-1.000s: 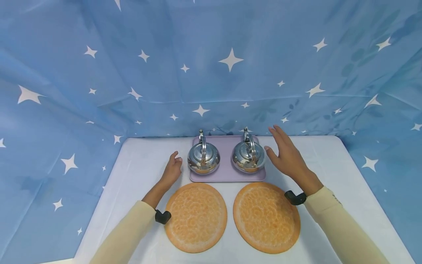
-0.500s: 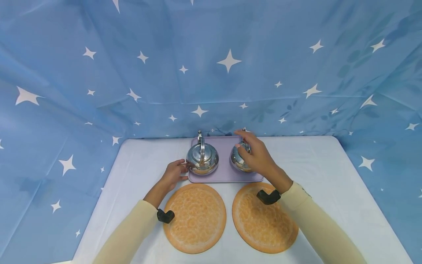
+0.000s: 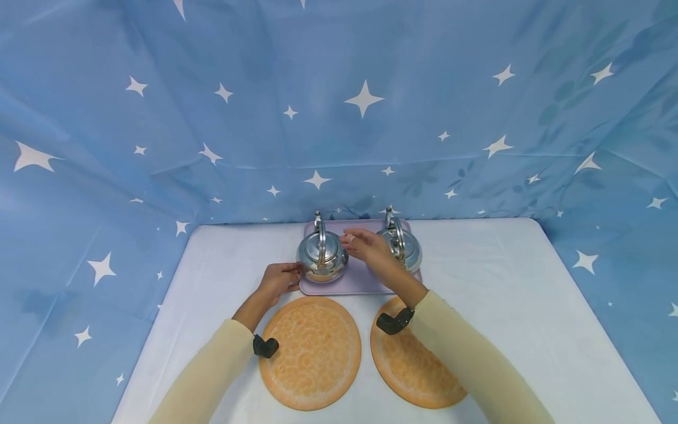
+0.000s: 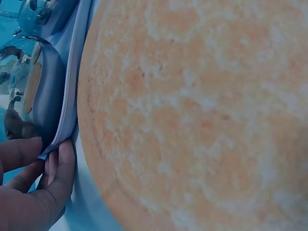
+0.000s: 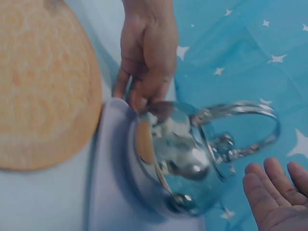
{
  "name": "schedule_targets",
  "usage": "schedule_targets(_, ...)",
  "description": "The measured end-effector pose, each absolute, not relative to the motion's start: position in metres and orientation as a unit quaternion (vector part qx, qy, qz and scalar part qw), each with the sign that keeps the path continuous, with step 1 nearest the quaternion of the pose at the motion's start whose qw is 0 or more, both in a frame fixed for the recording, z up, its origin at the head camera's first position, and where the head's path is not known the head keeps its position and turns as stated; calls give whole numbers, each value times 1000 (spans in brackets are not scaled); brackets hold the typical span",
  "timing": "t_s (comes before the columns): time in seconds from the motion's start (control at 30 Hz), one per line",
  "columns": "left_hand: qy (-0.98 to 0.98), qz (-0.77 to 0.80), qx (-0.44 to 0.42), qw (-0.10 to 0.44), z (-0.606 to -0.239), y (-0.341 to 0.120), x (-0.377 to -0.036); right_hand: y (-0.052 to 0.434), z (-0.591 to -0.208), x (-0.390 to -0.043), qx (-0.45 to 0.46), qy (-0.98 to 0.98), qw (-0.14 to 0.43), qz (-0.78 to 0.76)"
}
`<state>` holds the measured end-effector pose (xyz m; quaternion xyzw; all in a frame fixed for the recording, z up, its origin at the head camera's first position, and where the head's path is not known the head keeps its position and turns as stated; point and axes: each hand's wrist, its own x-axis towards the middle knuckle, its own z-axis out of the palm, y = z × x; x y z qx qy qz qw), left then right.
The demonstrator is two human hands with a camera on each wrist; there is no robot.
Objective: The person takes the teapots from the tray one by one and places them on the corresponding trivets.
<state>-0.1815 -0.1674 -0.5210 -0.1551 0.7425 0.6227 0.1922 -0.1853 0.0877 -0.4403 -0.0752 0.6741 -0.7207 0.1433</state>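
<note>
Two shiny steel kettles stand on a lilac tray (image 3: 360, 284) at the back of the table, the left kettle (image 3: 321, 257) and the right kettle (image 3: 406, 247). My left hand (image 3: 278, 279) pinches the tray's front left corner; in the left wrist view its fingers (image 4: 57, 166) close on the tray's edge (image 4: 72, 96). Between the two kettles hovers my right hand (image 3: 364, 244), fingers straight and holding nothing, close to the left kettle's handle. The right wrist view has that kettle (image 5: 183, 159), the left hand (image 5: 144, 53) at the tray (image 5: 110, 192) and my open right fingertips (image 5: 274, 190).
Two round orange mats lie in front of the tray, the left mat (image 3: 309, 353) and the right mat (image 3: 418, 368) partly under my right forearm. The table wears a white cloth (image 3: 529, 294). A blue star-print cloth (image 3: 339, 118) walls in the back and sides.
My right hand swung left from beyond the right kettle, across it, to the gap between the kettles. My left hand moved in and pinched the tray's corner.
</note>
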Motion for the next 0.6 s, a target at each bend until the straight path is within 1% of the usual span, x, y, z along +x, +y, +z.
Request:
schedule_targets(0.1,748,619,-152,188,-523,-168,-183,76,-444,-187,-61,661,165,-730)
schedule_targets(0.2,746,623,-149,183,-525,-168,-184,64,-448,-189,-50,654,173,-734)
schedule_targets(0.43,752,619,-145,171,-529,-167,-184,45,-451,-191,-28,657,157,-737)
schedule_targets(0.6,763,609,-142,165,-527,-167,-183,39,-449,-192,-24,662,161,-731)
